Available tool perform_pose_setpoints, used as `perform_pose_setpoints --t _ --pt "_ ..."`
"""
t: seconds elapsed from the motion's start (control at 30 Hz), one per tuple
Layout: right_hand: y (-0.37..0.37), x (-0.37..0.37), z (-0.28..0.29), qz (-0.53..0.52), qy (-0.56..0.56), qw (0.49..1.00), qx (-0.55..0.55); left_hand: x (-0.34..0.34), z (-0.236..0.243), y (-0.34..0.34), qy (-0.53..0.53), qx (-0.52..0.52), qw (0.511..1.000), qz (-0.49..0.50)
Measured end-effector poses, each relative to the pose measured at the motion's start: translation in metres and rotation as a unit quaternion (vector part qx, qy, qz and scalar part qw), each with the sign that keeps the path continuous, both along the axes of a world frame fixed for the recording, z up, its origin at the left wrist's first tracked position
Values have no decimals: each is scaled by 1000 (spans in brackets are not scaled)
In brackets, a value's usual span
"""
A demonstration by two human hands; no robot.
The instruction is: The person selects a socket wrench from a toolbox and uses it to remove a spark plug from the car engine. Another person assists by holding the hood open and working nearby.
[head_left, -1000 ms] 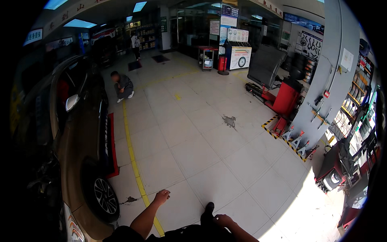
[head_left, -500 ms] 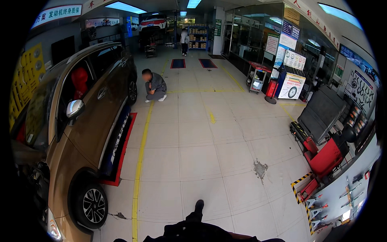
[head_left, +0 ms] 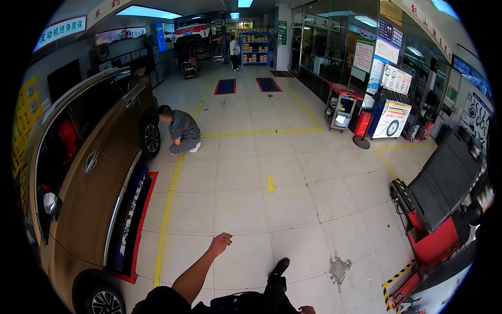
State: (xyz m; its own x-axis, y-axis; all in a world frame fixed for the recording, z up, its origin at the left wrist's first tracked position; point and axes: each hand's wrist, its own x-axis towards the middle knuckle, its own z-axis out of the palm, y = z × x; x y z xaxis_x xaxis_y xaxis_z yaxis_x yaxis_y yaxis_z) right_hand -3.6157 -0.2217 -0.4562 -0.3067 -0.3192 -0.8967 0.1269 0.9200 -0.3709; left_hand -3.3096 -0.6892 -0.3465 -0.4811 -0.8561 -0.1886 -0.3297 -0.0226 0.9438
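My left forearm reaches forward from the lower edge over the tiled floor. At its end, my left hand has its fingers loosely curled in, and nothing shows in it; it touches nothing. Just a sliver of my right hand appears at the bottom edge, right of my dark trouser leg, with its fingers too hidden to read. My black shoe is stretched out ahead on the floor. Left of me stands a brown car, nearest to my left hand among the large things but well apart from it.
A person squats by the car's rear wheel; another stands near blue shelving. A blue lift platform with a red border runs beside the car. On the right are a tool cart, a red floor stand and a red machine.
I have moved forward: the car and squatting person sit further left and nearer. My left arm has swung into view, part of my right hand shows, and the shoe ahead is further right.
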Motion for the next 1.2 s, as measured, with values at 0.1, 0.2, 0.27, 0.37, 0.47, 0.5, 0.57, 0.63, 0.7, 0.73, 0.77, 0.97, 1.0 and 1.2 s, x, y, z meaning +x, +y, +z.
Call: perform_pose_setpoints --t 0.1,0.2,0.27,0.37,0.47,0.5,0.57,0.63,0.7,0.73,0.77,0.97,1.0,1.2 --pt "-81 -77 3 2 -27 999 25 -71 14 -80 46 10 998 30" --pt "-174 -165 16 22 -45 998 29 -90 -21 -109 -109 113 987 21" --pt "-239 -228 22 38 -45 998 20 -97 -43 -107 -210 210 955 1" --pt "-343 -340 11 21 -10 999 -28 -130 -59 -119 -286 329 900 -24" --pt "-466 -448 -1 -4 27 994 -102 -171 -65 -162 -317 402 859 -13" --pt "-499 -475 -6 -11 33 992 -118 -190 -67 -181 -325 419 848 -13" --pt "-569 -532 -1 -17 42 991 -123 -234 -71 -235 -331 442 834 -15" --pt "-619 -571 5 -15 15 995 -101 -285 -66 -311 -336 436 834 -20" --pt "-664 -596 5 11 -74 997 -22 -349 -64 -406 -330 410 850 -35" --pt "-682 -609 12 46 -111 993 13 -378 -62 -449 -325 396 858 -42" --pt "-706 -632 20 74 -141 987 32 -414 -62 -501 -318 372 870 -54" --pt "-870 -735 121 133 -244 961 11 -595 -36 -803 -208 238 947 -63" --pt "-892 -759 132 130 -256 958 6 -627 -27 -850 -194 229 952 -66" --pt "-1080 -926 170 143 -262 954 -24 -770 -7 -1027 -220 268 935 -81"
